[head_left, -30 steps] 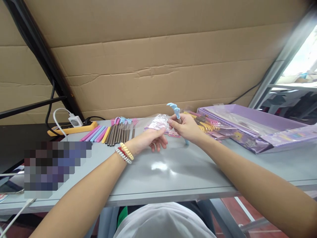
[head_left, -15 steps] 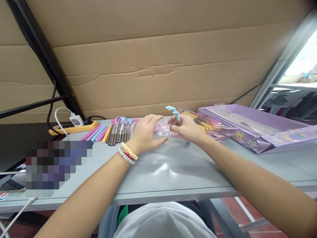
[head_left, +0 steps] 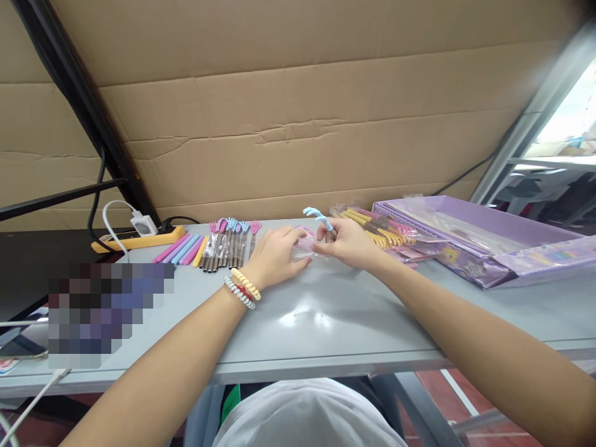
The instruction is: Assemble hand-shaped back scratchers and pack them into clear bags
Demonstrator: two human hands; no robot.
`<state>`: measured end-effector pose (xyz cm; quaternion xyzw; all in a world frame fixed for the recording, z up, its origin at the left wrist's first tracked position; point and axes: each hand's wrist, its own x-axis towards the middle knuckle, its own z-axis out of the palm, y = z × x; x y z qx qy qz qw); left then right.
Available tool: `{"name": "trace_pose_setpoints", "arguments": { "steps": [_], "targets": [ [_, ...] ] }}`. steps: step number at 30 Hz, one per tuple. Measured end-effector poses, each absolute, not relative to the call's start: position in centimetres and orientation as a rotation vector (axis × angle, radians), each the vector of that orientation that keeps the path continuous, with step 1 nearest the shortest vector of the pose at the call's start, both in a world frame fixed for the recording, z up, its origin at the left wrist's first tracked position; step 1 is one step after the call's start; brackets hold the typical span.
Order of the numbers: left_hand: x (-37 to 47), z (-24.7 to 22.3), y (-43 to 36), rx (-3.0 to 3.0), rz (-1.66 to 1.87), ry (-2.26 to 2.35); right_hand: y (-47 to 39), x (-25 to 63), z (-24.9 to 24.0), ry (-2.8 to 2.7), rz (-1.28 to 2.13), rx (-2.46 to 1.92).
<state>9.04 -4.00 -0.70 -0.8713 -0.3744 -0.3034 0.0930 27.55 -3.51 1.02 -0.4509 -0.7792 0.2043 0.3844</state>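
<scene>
My right hand [head_left: 349, 243] is closed around an item with a light blue hand-shaped tip [head_left: 318, 217], which sticks out to the left above the fingers. My left hand [head_left: 278, 256] rests low over the table, its thumb and fingers at a clear plastic bag [head_left: 303, 247] with pink print; the thumb stands apart from the fingers. Left of it lie several wrapped dark sticks [head_left: 228, 248] with pink, purple and blue hand-shaped tips. Beyond them are coloured tubes [head_left: 179, 249] in pink, blue, purple and yellow.
At the right stands an open purple box [head_left: 493, 233] with plastic packaging. Bagged yellow and pink items [head_left: 382, 230] lie beside it. A yellow power strip [head_left: 139, 239] with a white charger [head_left: 144, 225] is at the back left of the grey table [head_left: 326, 335]. A blurred patch covers the left.
My right hand has moved slightly left and down with the blue-tipped item, which now tilts more to the left. The fingers of my left hand have lowered onto the clear bag.
</scene>
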Motion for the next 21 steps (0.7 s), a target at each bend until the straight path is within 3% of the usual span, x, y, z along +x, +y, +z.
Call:
{"name": "trace_pose_setpoints", "arguments": {
  "steps": [21],
  "targets": [
    [9.27,-0.81,-4.19,-2.688,-0.802,-1.078,-3.13,27.66,0.64,-2.073,0.438,-1.212]
  ]
}}
